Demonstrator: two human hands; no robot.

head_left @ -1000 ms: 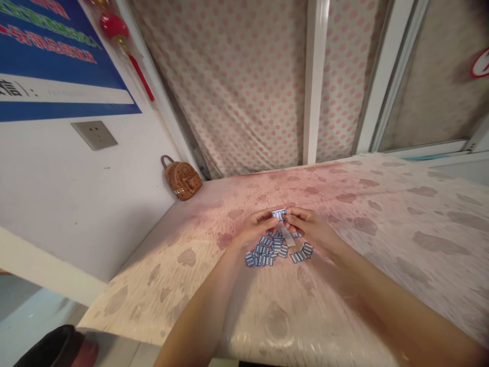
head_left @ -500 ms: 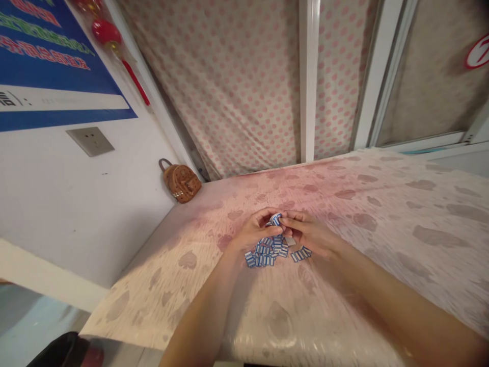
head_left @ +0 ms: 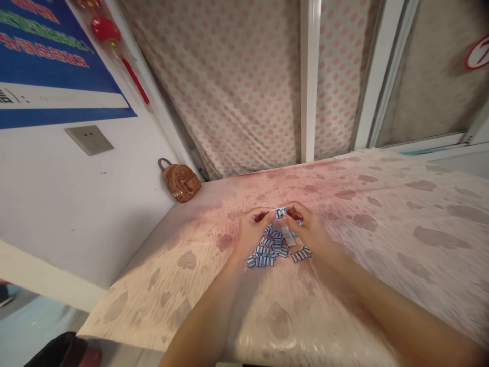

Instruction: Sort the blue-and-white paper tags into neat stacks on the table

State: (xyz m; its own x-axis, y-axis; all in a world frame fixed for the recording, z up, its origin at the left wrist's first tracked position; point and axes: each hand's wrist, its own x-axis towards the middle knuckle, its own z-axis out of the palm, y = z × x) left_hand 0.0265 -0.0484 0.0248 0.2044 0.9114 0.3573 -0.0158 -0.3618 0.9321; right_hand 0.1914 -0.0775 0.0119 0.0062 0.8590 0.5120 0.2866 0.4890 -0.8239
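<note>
My left hand [head_left: 252, 229] and my right hand [head_left: 306, 225] meet over the table. Between their fingertips is a small blue-and-white striped label strip [head_left: 280, 212], pinched at its left end by one and at its right end by the other. Beneath the hands lies a loose pile of similar striped labels [head_left: 266, 250], overlapping one another. A smaller cluster of labels [head_left: 301, 254] rests to the right, near my right wrist. A plain whitish piece [head_left: 288, 236] shows between pile and right hand. Print on the labels is too small to read.
The table [head_left: 275, 316] wears a pale, glossy cloth with a leaf-like pattern. A small brown backpack-shaped bag [head_left: 182, 182] leans by the wall at the far left corner. Behind hangs a dotted curtain [head_left: 244, 86]. A socket [head_left: 89, 140] is on the left wall.
My hands have drawn slightly apart, and the held label strip now stretches flat between them, where before it was bunched and tilted. More of the pile and whitish piece shows.
</note>
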